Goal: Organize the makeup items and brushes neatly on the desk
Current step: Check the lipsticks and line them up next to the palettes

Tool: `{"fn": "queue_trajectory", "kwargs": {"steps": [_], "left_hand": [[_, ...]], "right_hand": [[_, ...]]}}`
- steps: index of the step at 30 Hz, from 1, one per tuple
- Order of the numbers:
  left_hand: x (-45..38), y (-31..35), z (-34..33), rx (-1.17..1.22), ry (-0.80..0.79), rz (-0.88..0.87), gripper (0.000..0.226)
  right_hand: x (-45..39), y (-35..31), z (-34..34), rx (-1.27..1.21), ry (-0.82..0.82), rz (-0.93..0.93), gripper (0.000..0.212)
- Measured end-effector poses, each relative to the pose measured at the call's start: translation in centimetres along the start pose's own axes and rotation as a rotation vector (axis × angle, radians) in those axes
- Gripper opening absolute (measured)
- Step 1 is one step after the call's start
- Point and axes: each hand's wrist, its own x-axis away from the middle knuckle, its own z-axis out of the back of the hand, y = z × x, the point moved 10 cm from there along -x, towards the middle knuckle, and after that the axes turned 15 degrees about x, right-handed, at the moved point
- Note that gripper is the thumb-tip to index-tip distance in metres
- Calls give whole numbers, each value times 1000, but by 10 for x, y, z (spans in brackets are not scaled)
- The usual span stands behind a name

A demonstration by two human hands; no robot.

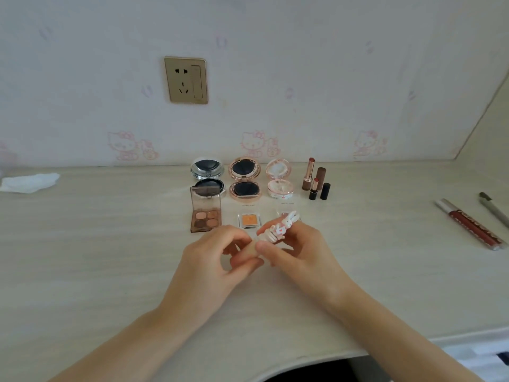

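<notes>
Both my hands hold a small lip product with a white bunny-decorated cap [283, 226] just above the desk [110, 244]. My left hand [217, 257] pinches its pale lower tube, and my right hand [292, 249] grips the bunny cap end. Behind them stand three open compacts: silver [207, 175], rose-gold [244, 179] and pink-white [279, 179]. An open brown eyeshadow palette [205, 213] and a small orange single shadow [249, 220] lie in front of those. Two uncapped lipsticks [311, 176] stand with their caps at the right.
A long red lip gloss tube [471, 224] and a grey pen-like stick [494, 208] lie at the far right. A crumpled white tissue [29, 181] sits at the far left. A gold wall socket [186, 79] is above the desk, whose curved front edge runs near me.
</notes>
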Motion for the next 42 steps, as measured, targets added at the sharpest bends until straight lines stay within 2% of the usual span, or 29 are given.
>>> {"fn": "queue_trajectory", "kwargs": {"steps": [2,7,11,16,23,29,34,36,40,42], "left_hand": [[1,2,0,2,8,-13,24],[3,-1,-1,51,-1,32,20],[3,-5,-3,107,-17,94,27],[2,-8,-6,235,-62,153,22],[1,-8,-3,208,-14,159,16],[2,-11,-5,201,-29,163,16],[2,-19,-3,264,-20,200,14],[2,-17,-4,254,-24,184,14],[2,-16,-6,255,-33,174,15],[2,-18,-6,269,-27,187,14]], "right_hand": [[0,-2,3,-26,29,13,22],[1,-2,8,-11,45,31,6],[1,-1,9,10,32,30,3],[1,-6,7,-7,-3,67,3],[0,-5,8,-55,-2,29,26],[-1,1,19,-42,106,-8,23],[-1,-1,13,-183,21,-12,58],[0,-3,12,-161,16,-12,60],[-1,0,15,-129,66,-40,52],[-1,3,15,-179,74,-51,61]]}}
